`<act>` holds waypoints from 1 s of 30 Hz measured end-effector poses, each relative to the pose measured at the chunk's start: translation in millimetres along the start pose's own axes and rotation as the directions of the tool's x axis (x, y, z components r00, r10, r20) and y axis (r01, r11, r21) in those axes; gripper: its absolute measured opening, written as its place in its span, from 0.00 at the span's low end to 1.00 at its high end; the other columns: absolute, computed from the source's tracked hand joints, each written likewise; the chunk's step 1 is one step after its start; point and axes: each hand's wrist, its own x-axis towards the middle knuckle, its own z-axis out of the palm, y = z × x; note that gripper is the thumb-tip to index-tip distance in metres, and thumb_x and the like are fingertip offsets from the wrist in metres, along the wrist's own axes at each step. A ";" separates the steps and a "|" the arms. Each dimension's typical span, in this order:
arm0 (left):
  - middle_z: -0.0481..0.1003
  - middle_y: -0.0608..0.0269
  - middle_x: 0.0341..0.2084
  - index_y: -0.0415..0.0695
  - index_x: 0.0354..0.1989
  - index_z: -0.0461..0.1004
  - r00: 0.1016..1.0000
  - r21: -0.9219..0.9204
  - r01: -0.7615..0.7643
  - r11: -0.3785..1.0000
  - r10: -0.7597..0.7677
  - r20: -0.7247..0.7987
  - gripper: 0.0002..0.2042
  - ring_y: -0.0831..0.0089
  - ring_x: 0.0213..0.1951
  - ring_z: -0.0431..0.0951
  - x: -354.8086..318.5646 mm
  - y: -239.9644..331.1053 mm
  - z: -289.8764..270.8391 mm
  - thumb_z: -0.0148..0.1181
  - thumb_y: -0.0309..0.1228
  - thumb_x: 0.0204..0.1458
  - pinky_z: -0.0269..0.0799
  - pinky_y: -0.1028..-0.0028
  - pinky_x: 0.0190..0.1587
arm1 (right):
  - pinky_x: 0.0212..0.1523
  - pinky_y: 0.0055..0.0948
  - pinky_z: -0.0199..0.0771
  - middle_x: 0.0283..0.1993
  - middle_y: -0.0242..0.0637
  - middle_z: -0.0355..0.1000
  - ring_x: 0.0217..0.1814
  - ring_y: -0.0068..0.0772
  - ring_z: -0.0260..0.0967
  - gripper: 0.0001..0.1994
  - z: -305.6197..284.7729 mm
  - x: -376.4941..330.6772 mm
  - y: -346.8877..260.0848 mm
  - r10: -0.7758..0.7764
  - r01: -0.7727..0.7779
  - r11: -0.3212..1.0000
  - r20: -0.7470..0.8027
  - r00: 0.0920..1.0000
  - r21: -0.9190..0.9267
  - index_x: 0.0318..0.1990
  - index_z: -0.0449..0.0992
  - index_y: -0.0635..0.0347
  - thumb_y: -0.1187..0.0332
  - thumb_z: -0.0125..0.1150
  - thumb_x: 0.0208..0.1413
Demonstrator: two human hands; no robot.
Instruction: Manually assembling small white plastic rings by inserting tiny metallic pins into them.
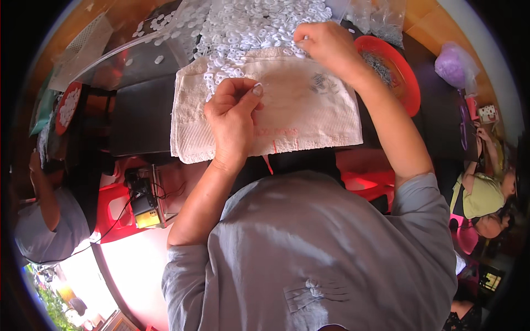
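L hand (231, 113) pinching sm. white pc. (258, 85) over cloth (309, 118), L of ctr.; R hand (331, 48) by cloth's far edge, grip narrow, can't tell if holding; white pcs. (256, 25) heaped beyond, on counter (138, 124).

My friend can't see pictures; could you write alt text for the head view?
Someone's left fingers are pinched together over a cream towel, while the right fingers are at the edge of a heap of small white pieces. A red tray to the right holds small grey pieces.
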 end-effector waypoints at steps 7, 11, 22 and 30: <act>0.75 0.65 0.24 0.36 0.35 0.75 1.000 -0.013 0.002 1.000 -0.002 0.003 0.04 0.82 0.23 0.72 -0.1 -2.6 -2.2 0.58 0.20 0.52 0.63 0.82 0.21 | 0.34 0.43 0.70 0.27 0.42 0.75 0.33 0.47 0.74 0.05 11.5 4.1 12.1 -0.030 0.030 0.998 0.002 1.000 -0.064 0.29 0.77 0.54 0.69 0.54 0.48; 0.75 0.65 0.24 0.36 0.35 0.75 1.000 -0.025 0.002 1.000 -0.002 0.000 0.04 0.82 0.22 0.71 -1.0 -3.6 -1.2 0.58 0.20 0.52 0.63 0.82 0.21 | 0.36 0.40 0.70 0.29 0.41 0.75 0.33 0.45 0.73 0.07 3.1 -2.1 11.5 -0.035 0.054 0.995 0.207 0.978 -0.089 0.33 0.77 0.57 0.67 0.59 0.48; 0.74 0.64 0.21 0.35 0.33 0.74 0.996 -0.091 0.085 0.992 -0.088 -0.024 0.04 0.82 0.20 0.71 1.4 7.3 -2.5 0.59 0.22 0.51 0.63 0.82 0.20 | 0.25 0.17 0.61 0.28 0.30 0.73 0.27 0.18 0.69 0.05 -12.3 -27.8 -9.1 0.170 -0.393 0.399 0.354 0.919 0.828 0.33 0.76 0.62 0.70 0.59 0.54; 0.75 0.56 0.23 0.32 0.32 0.73 0.994 -0.227 0.103 0.968 -0.093 0.054 0.05 0.76 0.19 0.73 5.7 13.7 10.6 0.59 0.23 0.51 0.66 0.79 0.18 | 0.28 0.19 0.63 0.32 0.31 0.73 0.32 0.21 0.70 0.06 0.9 -49.2 -47.1 0.188 -0.363 0.291 0.319 0.929 0.885 0.37 0.74 0.64 0.71 0.57 0.56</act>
